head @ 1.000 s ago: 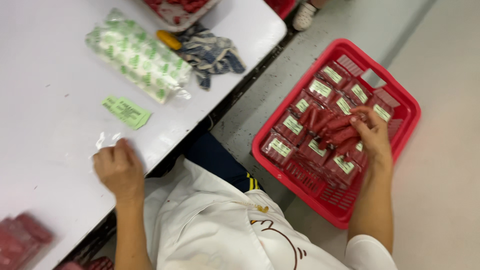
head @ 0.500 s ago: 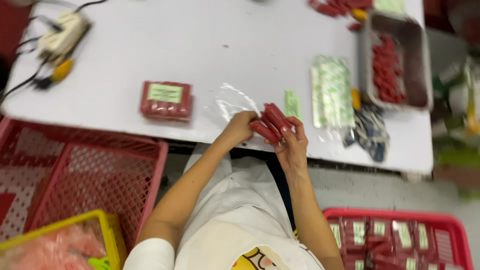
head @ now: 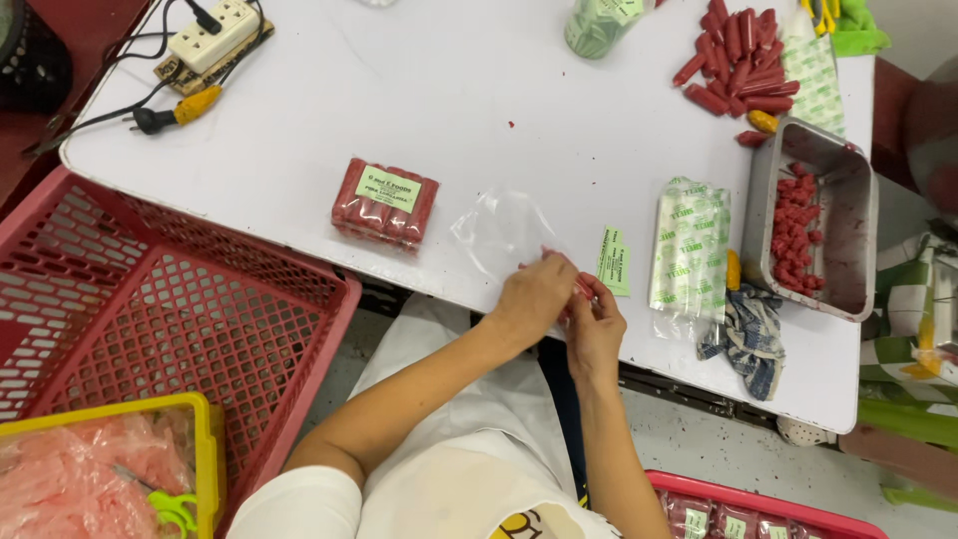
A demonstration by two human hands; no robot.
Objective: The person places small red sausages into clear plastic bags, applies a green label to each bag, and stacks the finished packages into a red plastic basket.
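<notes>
Both hands meet at the near edge of the white table point(head: 469, 110). My left hand point(head: 534, 296) and my right hand point(head: 596, 327) together grip a bunch of red sausages point(head: 580, 287), mostly hidden between the fingers. A clear plastic bag point(head: 499, 228) lies flat on the table just beyond my left hand. A small green label point(head: 614, 261) lies right of the hands. A sealed pack of red sausages point(head: 385, 202) with a green label rests to the left.
A metal tray point(head: 856, 210) with red sausages stands at the right, loose sausages point(head: 738, 60) behind it. A stack of printed bags point(head: 690, 245) and a cloth point(head: 743, 334) lie nearby. A red crate point(head: 150, 319) stands left, a power strip point(head: 220, 30) at the back.
My right hand left the red basket of packs, brought sausages to the table, and both hands now hold them by the clear bag. The view swung from the basket to the table.
</notes>
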